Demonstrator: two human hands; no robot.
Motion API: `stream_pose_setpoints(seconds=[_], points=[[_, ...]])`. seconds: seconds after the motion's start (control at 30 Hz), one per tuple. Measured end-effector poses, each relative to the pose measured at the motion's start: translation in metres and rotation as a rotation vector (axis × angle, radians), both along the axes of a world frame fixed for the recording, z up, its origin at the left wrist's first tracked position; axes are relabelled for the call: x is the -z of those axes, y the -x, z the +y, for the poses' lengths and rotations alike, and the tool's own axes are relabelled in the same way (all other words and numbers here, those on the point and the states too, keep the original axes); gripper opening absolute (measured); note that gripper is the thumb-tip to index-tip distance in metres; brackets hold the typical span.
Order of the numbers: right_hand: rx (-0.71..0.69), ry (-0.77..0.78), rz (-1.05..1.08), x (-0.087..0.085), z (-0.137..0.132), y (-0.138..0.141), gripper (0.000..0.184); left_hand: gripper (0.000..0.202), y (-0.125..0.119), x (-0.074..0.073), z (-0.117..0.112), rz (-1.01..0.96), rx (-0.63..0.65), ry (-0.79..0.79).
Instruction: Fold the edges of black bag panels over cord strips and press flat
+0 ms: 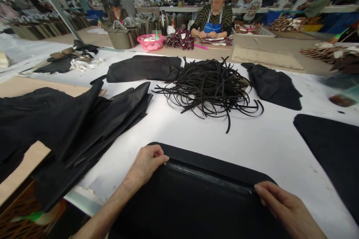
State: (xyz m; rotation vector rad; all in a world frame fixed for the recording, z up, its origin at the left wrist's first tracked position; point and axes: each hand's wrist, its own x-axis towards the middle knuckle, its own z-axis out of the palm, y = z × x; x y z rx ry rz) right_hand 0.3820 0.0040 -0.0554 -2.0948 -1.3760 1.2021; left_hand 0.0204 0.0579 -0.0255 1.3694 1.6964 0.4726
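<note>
A large black panel, leather-like with rounded corners, lies on the white table in front of me. Along its far side a shiny streak runs below a raised black edge strip. My left hand is closed at the panel's far left corner, thumb and fingers pinching the edge. At the far right corner my right hand pinches the edge between thumb and fingers. Beyond the panel sits a tangled heap of thin black strips, touched by neither hand.
Black sheets are piled at left, partly past the table edge. More black panels lie at right, and others behind. Across the table a person handles dark red pieces, near a pink basket and olive bags.
</note>
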Motion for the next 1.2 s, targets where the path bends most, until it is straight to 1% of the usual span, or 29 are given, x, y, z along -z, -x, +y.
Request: stream_pose_setpoints(seconds=[0.13, 0.27, 0.37, 0.53, 0.77, 0.97, 1.03, 1.1, 1.2], points=[[-0.005, 0.004, 0.043, 0.004, -0.001, 0.0, 0.041, 0.021, 0.002, 0.002, 0.004, 0.073, 0.035, -0.011], [0.008, 0.026, -0.011, 0.008, -0.002, 0.001, 0.044, 0.014, 0.003, 0.004, 0.006, 0.131, 0.093, -0.029], [0.014, 0.021, -0.045, 0.008, -0.002, 0.001, 0.041, 0.014, 0.003, 0.007, 0.006, 0.17, 0.111, -0.026], [-0.009, -0.046, -0.101, 0.006, -0.001, 0.001, 0.036, 0.011, 0.004, 0.012, 0.008, 0.208, 0.129, -0.001], [0.0, 0.007, -0.122, 0.003, 0.0, 0.003, 0.038, 0.011, 0.002, 0.011, 0.009, 0.27, 0.139, 0.006], [0.012, -0.022, -0.142, 0.002, 0.0, 0.007, 0.039, 0.011, 0.001, 0.015, 0.006, 0.357, 0.166, -0.006], [0.018, -0.037, -0.15, 0.001, -0.001, 0.009, 0.038, 0.011, 0.001, 0.015, 0.005, 0.376, 0.184, -0.013], [0.019, -0.051, -0.158, -0.001, -0.002, 0.011, 0.036, 0.01, -0.001, 0.012, 0.002, 0.451, 0.208, -0.022], [0.028, -0.06, -0.195, -0.003, -0.002, 0.013, 0.033, 0.011, -0.008, 0.009, -0.005, 0.657, 0.276, -0.059]])
